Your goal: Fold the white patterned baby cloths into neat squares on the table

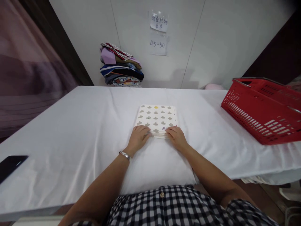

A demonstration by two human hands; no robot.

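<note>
A folded cream cloth with rows of grey motifs and one yellow one lies in a neat rectangle on the white-covered table. Its near edge shows several stacked layers. At the near left corner my left hand is closed on that edge, fingers on top and thumb near the front. My right hand grips the near right corner in the same way, beside a small dark purple mark on the fabric. A silver bracelet sits on my left wrist.
A red plastic basket stands at the right. Folded clothes are piled against the wall beyond the far edge. A dark phone-like object lies at the left. Paper signs hang on the wall. The white tablecloth is wrinkled.
</note>
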